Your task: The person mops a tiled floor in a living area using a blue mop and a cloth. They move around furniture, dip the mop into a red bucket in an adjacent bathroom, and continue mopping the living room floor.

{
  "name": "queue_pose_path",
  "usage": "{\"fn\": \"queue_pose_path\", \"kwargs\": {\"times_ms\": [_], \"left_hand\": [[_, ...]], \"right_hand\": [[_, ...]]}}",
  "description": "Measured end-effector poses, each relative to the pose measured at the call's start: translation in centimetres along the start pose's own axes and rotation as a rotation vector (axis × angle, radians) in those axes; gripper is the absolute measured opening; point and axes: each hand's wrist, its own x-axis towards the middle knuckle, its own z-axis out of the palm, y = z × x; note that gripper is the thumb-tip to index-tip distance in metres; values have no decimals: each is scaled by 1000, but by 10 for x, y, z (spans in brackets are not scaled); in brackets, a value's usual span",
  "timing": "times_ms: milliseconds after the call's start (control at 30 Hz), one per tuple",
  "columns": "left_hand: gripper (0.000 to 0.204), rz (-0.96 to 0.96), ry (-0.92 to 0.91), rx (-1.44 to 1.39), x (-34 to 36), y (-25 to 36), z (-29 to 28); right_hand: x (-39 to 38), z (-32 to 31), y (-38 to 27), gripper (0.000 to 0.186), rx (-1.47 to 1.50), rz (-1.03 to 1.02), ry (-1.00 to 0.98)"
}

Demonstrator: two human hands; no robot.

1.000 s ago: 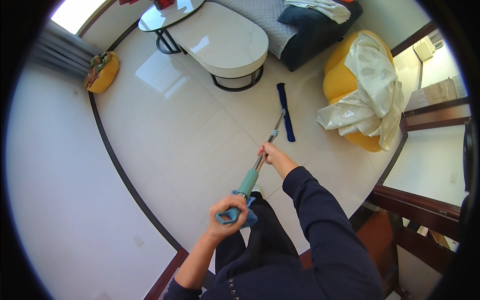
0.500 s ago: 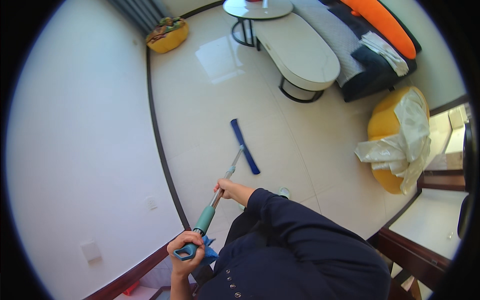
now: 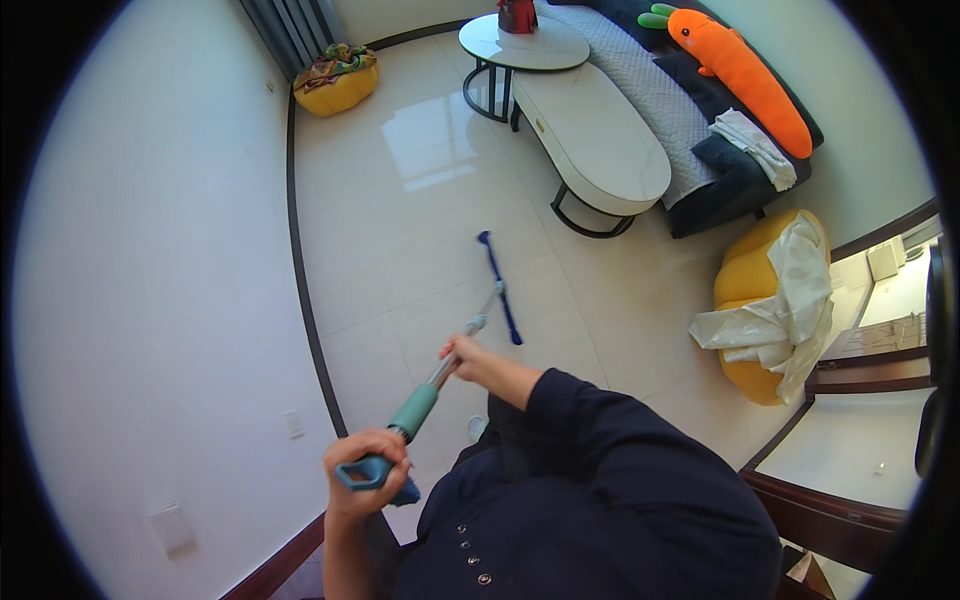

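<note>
My left hand (image 3: 372,452) is closed round the top of a flat mop (image 3: 413,410), just behind its looped blue handle end and green grip. A bit of blue cloth (image 3: 407,493) shows below that hand. Farther down, my right hand (image 3: 468,358) wraps the metal part of the pole. The pole slants away from me to a long, narrow, dark blue mop head (image 3: 509,316) over the pale tiled floor. The head looks thin, almost edge-on; whether it touches the tiles I cannot tell.
A white wall (image 3: 180,300) runs along the left. Ahead stand a round table (image 3: 530,50) and a low oval table (image 3: 600,145). A dark sofa (image 3: 708,208) holds an orange carrot plush (image 3: 750,80). Yellow poufs stand at right (image 3: 745,285) and far left (image 3: 342,92).
The mop head has turned from its broad side to nearly edge-on and shifted slightly right. My left hand has moved a little left and up, my right hand slightly right and up. The view has tilted.
</note>
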Motion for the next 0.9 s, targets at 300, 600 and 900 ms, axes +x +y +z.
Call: {"fn": "queue_pose_path", "kwargs": {"times_ms": [300,600,900], "left_hand": [[11,-142,-273,-360,187,-82,70],[21,-229,-165,-145,365,-56,31],[18,1,-459,71,528,-82,46]], "right_hand": [[139,-164,-185,12,322,9,62],[90,79,-266,15,514,108,93],[157,143,-398,22,962,-246,-313]]}}
